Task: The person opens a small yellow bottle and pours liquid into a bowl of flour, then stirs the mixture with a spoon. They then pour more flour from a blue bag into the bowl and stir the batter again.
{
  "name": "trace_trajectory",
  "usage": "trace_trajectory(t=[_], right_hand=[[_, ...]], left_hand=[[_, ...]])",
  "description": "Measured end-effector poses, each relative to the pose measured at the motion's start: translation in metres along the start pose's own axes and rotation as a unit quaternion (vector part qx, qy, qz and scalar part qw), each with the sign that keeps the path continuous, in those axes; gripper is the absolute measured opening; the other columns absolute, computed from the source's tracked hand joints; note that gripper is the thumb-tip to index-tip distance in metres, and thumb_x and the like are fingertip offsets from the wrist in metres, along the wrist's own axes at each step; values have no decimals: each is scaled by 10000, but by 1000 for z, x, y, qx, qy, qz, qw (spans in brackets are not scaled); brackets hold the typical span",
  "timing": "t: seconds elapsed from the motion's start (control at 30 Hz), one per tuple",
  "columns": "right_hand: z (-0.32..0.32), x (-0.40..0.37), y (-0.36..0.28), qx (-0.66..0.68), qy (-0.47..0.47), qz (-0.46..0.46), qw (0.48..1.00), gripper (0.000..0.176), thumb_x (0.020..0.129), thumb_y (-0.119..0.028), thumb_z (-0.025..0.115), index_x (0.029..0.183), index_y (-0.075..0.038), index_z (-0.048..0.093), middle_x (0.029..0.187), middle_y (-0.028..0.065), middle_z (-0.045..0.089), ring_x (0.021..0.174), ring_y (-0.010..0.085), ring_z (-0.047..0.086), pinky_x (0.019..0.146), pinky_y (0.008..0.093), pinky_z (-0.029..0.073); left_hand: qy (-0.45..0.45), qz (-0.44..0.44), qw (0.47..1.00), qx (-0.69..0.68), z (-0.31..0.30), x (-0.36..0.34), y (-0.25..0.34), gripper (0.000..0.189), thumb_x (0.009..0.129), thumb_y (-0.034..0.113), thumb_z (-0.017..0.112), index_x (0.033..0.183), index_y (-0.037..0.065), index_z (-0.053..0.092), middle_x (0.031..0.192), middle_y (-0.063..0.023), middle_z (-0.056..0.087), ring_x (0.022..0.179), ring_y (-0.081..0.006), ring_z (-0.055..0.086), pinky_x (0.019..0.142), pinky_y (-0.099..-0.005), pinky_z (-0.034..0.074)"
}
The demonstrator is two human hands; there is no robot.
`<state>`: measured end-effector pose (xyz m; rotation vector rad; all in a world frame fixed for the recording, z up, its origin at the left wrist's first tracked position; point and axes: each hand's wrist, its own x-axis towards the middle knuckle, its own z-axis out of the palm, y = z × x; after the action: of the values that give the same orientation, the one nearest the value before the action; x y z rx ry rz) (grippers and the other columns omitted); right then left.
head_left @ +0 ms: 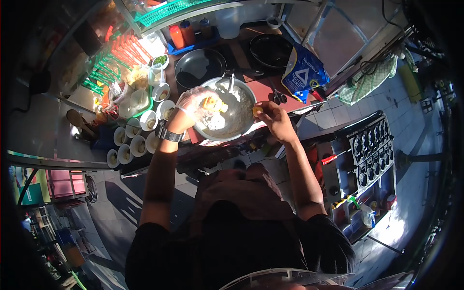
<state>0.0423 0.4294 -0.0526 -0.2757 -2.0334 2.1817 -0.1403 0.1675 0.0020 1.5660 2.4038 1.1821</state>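
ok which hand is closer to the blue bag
Right. The right hand sits at the bowl's rim on the side facing the blue bag; the gloved left hand is over the bowl's opposite side, with the bowl between it and the bag.

Hard sunlight falls on the grey tiled floor (338,118) beside a cluttered brown counter (262,90).

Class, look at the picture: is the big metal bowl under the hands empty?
No, the metal bowl holds a white floury mass, and the gloved left hand holds a yellow piece over it.
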Motion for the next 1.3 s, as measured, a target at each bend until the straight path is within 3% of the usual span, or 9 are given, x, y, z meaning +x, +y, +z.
trace_trajectory(t=[0.23, 0.3, 0.33, 0.67, 0.97, 1.03, 1.1, 1.17, 1.3], right_hand=[[-12, -9, 0, -35, 27, -7, 999, 254, 1011, -70, 643, 1241, 38, 628, 1082, 87, 704, 1012, 157, 668, 930, 293, 521], [-14, -14, -4, -8, 32, 3, 999, 256, 1012, -66, 639, 1243, 44, 622, 1085, 92, 701, 1014, 160, 670, 945, 301, 531], [-15, -15, -4, -8, 35, 2, 999, 256, 1012, -66, 639, 1243, 44, 622, 1085, 92, 701, 1014, 160, 670, 945, 301, 531], [-18, -23, -4, 0, 38, 1, 999, 260, 1013, -56, 632, 1247, 57, 608, 1086, 93, 692, 1002, 154, 671, 945, 305, 539], [-13, -27, -8, 3, 38, -2, 999, 255, 1015, -82, 648, 1231, 49, 616, 1062, 78, 688, 977, 138, 654, 904, 295, 532], [-11, -28, -12, -5, 38, 4, 999, 252, 1016, -84, 648, 1228, 49, 617, 1056, 76, 689, 974, 138, 652, 901, 294, 531], [-9, -28, -13, -13, 38, 2, 999, 246, 1018, -82, 643, 1226, 46, 618, 1041, 71, 690, 966, 136, 650, 893, 288, 530], [-7, -28, -12, -13, 35, 2, 999, 246, 1018, -83, 643, 1226, 45, 618, 1036, 67, 691, 959, 134, 650, 887, 288, 531], [-6, -27, -7, -5, 27, -3, 1000, 247, 1018, -87, 645, 1228, 39, 620, 1022, 60, 696, 947, 128, 655, 869, 289, 531]], left_hand=[[23, 32, 998, 46, 26, 50, -16, 423, 741, 151, 816, 1140, 84, 692, 1044, -128, 704, 1004, -351, 654, 927, -443, 511], [-12, -4, 1000, 23, 28, 58, -17, 426, 742, 145, 814, 1146, 89, 689, 1048, -127, 703, 1017, -355, 650, 936, -454, 512], [32, 24, 998, 54, 32, 59, -19, 414, 738, 127, 803, 1134, 85, 689, 1027, -130, 700, 1004, -356, 654, 928, -451, 513], [32, 67, 997, 38, 39, 76, -33, 373, 687, 25, 803, 1040, 67, 689, 937, -144, 668, 911, -372, 646, 814, -469, 517], [11, 66, 998, 5, 54, 55, -35, 400, 708, 31, 758, 1102, 39, 692, 1040, -148, 693, 1000, -360, 646, 913, -438, 515], [15, 93, 995, 39, 56, 47, -38, 456, 741, 66, 797, 1179, 56, 669, 1174, -172, 682, 1191, -372, 598, 1043, -460, 477], [-19, 54, 998, 14, 60, 43, -38, 474, 736, 67, 805, 1189, 52, 665, 1210, -172, 668, 1175, -369, 607, 1038, -463, 479], [47, 97, 994, 33, 49, 38, -4, 428, 728, 45, 770, 1146, 29, 680, 1098, -162, 687, 1086, -365, 637, 983, -440, 505], [-31, 38, 998, -33, 51, 29, -7, 428, 734, 51, 768, 1155, 41, 685, 1100, -153, 686, 1064, -357, 651, 956, -430, 518]])
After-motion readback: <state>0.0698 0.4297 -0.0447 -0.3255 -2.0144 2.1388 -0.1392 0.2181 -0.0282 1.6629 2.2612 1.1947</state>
